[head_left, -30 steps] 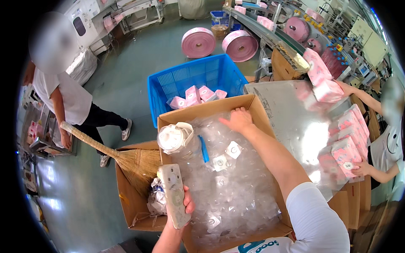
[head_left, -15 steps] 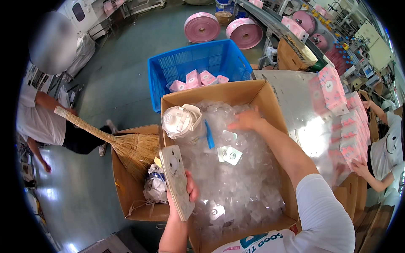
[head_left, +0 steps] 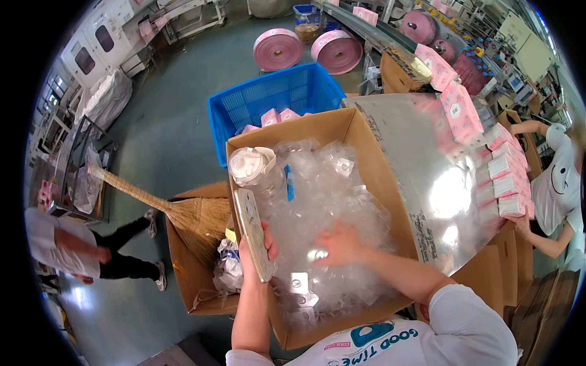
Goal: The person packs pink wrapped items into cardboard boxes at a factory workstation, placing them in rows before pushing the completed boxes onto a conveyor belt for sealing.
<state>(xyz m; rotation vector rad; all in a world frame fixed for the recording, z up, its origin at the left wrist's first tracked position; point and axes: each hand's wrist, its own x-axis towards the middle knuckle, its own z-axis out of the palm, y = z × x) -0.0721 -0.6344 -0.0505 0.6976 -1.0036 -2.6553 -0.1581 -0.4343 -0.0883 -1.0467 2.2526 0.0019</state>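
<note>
My left hand point(head_left: 268, 244) is closed around a flat, phone-like white slab point(head_left: 249, 226) with cartoon markings, held upright at the box's left edge. My right hand point(head_left: 337, 245) lies on a heap of clear plastic wrappers point(head_left: 360, 213) inside the cardboard box point(head_left: 386, 158). Its fingers look spread, though motion blurs them, and nothing shows in its grasp. A lidded clear bottle point(head_left: 250, 168) stands in the box's far left corner. Beside it lies a blue strip point(head_left: 289, 183). White printed pieces show among the wrappers.
Left of the box, a smaller carton point(head_left: 186, 274) holds a straw broom point(head_left: 198, 222) and crumpled waste. A blue crate point(head_left: 220, 131) with pink packs stands behind. At right is a metal table point(head_left: 397, 128) with stacked pink packs point(head_left: 510, 183); a co-worker touches them. Another person point(head_left: 67, 247) is at left.
My right hand has moved from the box's far side toward its near middle, pushing wrappers about. My left hand still holds the slab. The person at left has moved nearer.
</note>
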